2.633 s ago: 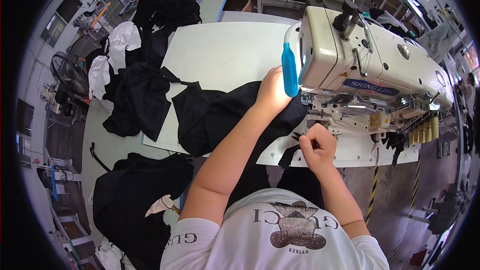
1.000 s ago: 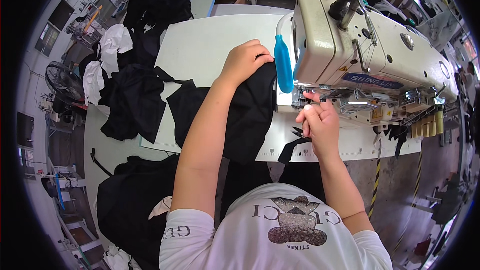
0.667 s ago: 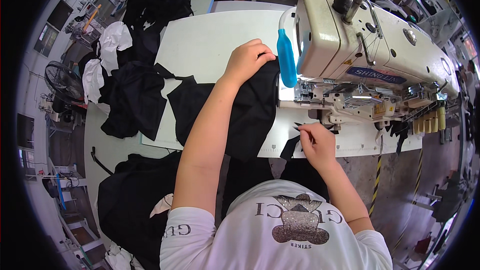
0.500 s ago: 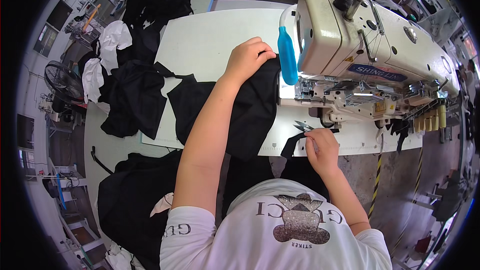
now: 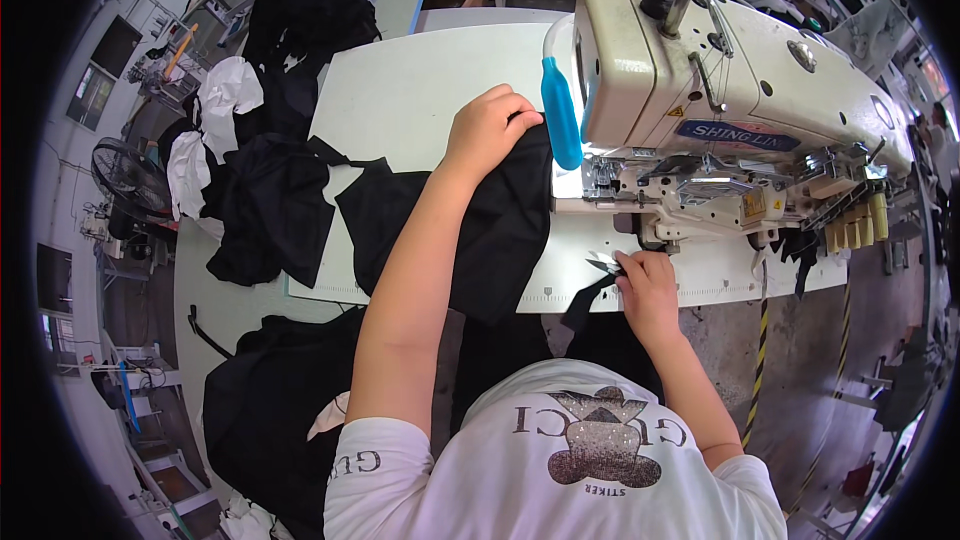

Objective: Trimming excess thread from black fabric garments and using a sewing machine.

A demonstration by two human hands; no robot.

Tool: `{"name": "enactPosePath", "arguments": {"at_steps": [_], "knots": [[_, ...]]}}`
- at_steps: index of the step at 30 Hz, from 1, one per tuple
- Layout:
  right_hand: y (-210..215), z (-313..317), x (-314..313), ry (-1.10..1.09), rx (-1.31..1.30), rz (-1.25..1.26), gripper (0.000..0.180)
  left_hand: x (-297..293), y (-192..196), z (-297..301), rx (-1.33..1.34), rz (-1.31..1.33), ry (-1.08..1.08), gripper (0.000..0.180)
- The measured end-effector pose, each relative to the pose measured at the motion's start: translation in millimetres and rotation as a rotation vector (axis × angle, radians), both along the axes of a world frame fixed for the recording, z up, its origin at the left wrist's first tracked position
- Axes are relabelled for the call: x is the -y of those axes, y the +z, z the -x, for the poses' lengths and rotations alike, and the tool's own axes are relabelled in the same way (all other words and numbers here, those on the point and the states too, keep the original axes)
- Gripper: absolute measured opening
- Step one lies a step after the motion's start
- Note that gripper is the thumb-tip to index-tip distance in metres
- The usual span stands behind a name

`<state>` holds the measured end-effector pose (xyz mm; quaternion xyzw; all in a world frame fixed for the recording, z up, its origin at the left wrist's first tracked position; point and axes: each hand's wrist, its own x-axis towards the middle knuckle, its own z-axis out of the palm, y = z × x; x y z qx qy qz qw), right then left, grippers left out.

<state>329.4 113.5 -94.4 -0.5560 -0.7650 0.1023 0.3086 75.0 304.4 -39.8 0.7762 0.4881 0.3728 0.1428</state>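
Black fabric bunched in closed left hand, right hand pinching small snips (beside cream sewing machine)

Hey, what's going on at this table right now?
A person sits at an industrial sewing machine working on black fabric. The left hand grips a bunched part of the fabric up near the machine's left end, beside a blue bottle. The right hand is at the front edge of the white table, pinching a narrow black strip below the needle area; it seems to hold a small tool, but that is too small to tell. More dark garments are piled at the left.
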Motion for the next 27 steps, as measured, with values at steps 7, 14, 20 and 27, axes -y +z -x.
{"name": "enactPosePath", "arguments": {"at_steps": [7,14,20,27], "knots": [[16,6,-5,0.061,-0.236,-0.136,0.011,27,2,2,0.396,-0.036,-0.172,0.012],[78,62,-25,0.182,-1.694,1.131,0.024,35,-5,6,0.266,-0.112,-0.116,0.012],[83,73,-64,0.133,-1.999,1.334,0.026,41,-5,5,0.295,-0.162,-0.098,0.012],[85,86,-81,0.123,-2.105,1.322,0.026,42,-8,7,0.317,-0.155,-0.099,0.013]]}}
